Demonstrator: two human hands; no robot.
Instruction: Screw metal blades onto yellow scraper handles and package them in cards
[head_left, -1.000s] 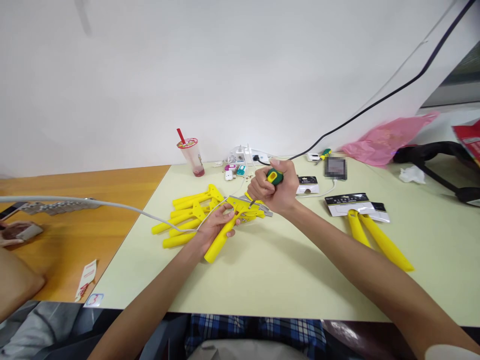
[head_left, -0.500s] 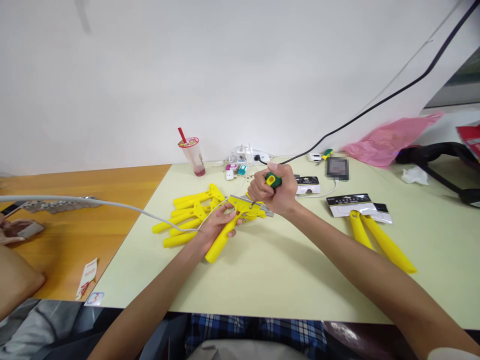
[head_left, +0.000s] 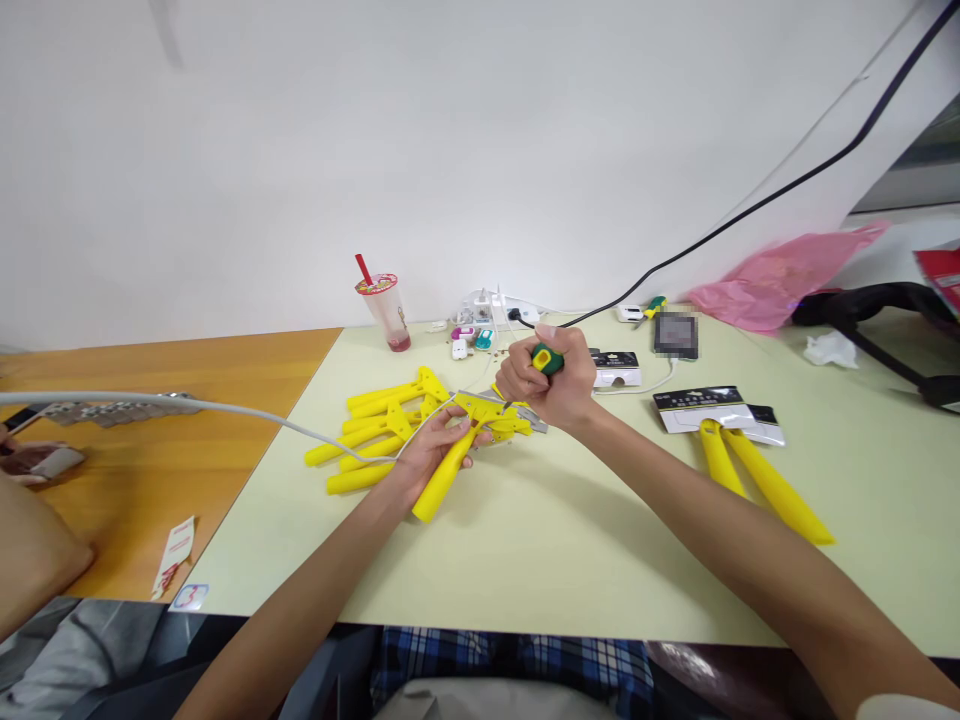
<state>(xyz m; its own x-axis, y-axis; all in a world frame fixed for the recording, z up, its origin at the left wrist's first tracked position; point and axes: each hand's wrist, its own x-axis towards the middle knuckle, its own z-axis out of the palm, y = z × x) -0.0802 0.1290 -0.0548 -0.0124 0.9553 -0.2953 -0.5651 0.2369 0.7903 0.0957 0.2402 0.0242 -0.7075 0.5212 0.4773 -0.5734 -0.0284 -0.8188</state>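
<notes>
My left hand (head_left: pixel 429 447) grips a yellow scraper (head_left: pixel 457 455) by the upper part of its handle and pins it to the pale green table (head_left: pixel 540 530). My right hand (head_left: pixel 551 385) is closed around a screwdriver with a green and yellow handle (head_left: pixel 546 359), held nearly upright with its tip on the scraper's head (head_left: pixel 495 413). A metal blade sticks out from the head towards the right.
A pile of several yellow scrapers (head_left: pixel 379 425) lies left of my hands. Two packaged scrapers (head_left: pixel 739 455) lie to the right. At the back stand a drink cup (head_left: pixel 382 310), a power strip (head_left: pixel 487 312), a pink bag (head_left: pixel 772 280). Another person's hand (head_left: pixel 34 462) rests far left.
My hands stay on the scraper; the screwdriver handle has turned slightly in my right hand. The view has shifted a little.
</notes>
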